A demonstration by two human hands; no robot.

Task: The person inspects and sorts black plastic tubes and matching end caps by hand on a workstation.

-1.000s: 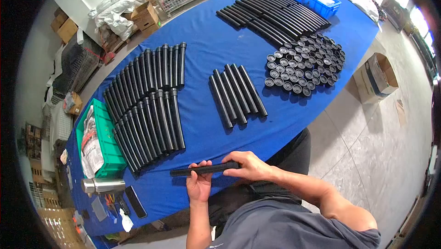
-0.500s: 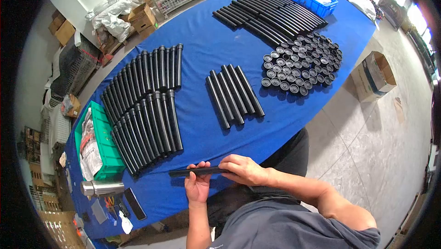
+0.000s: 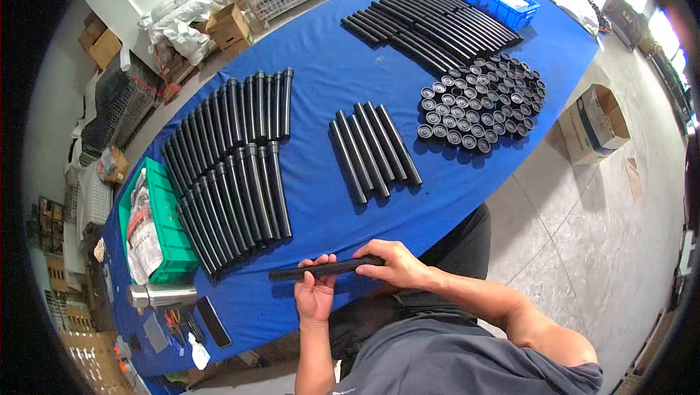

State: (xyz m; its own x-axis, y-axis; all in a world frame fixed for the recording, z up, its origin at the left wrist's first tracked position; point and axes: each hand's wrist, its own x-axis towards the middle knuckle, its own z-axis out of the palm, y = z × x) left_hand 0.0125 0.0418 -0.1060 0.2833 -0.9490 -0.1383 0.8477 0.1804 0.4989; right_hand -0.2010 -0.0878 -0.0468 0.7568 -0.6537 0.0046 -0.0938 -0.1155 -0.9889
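Observation:
Near the table's front edge I hold a black tube [image 3: 294, 274] roughly level. My left hand [image 3: 316, 293] supports it from below, thumb on the near side and fingers curled round the far side. Around the tube's right end my right hand [image 3: 394, 264] is closed, hiding that end. Several loose black tubes [image 3: 374, 153] lie side by side on the blue cloth beyond my hands. To the left, two rows of black tubes with caps on their upper ends [image 3: 240, 194] are lined up. A cluster of round black caps [image 3: 477, 107] lies at the right.
More black tubes [image 3: 430, 27] lie at the far end beside a blue crate [image 3: 496, 12]. At the left stand a green crate [image 3: 179, 260] and a steel flask [image 3: 162, 296], near a phone [image 3: 214, 322] and pliers [image 3: 173, 322]. A cardboard box [image 3: 594, 125] stands on the floor.
My right hand has shifted slightly up and to the right along the tube, and the tube's right part sits a little higher. My left hand has barely moved.

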